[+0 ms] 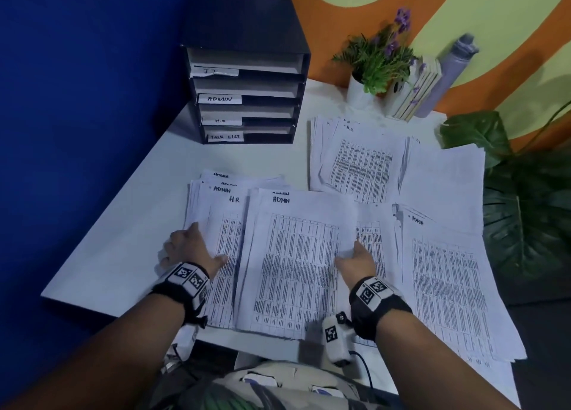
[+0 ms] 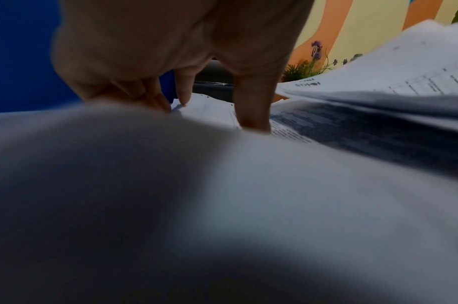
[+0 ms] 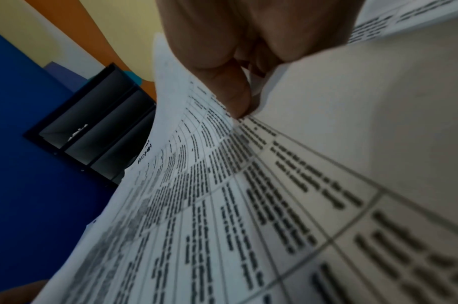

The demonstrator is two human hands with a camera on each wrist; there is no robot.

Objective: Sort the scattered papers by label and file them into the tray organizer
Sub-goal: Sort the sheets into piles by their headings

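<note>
The right hand (image 1: 355,259) is clamped on the right edge of a stack headed ADMIN (image 1: 293,264); in the right wrist view the thumb (image 3: 230,96) is seen pressed on the printed top sheet with the other fingers tucked beneath, so the edge is lifted and curved. The left hand (image 1: 188,249) is laid with straightened, spread fingers on the left pile (image 1: 216,212), nothing being gripped; in the left wrist view its fingertips (image 2: 253,121) are planted on the paper. On that left pile a sheet marked H.R lies uppermost (ADMIN headings are visible on the sheets fanned out behind it). The held ADMIN stack overlaps the left pile's right side and rests on the white tabletop (image 1: 123,255) at the near edge.

To the right of the held stack another ADMIN pile (image 1: 448,273) is spread, reaching the tabletop's right edge. Farther back, a pile headed H.R (image 1: 358,159) is placed, with blank-looking sheets (image 1: 445,187) beside it.

At the back left corner the black tray organizer (image 1: 247,69) is stood against the blue wall, its four slots labelled IT, ADMIN, H.R (partly illegible) and TASK LIST from top to bottom. A potted plant with purple flowers (image 1: 377,60), some upright books (image 1: 414,91) and a grey bottle (image 1: 448,73) are ranged along the back wall.
</note>
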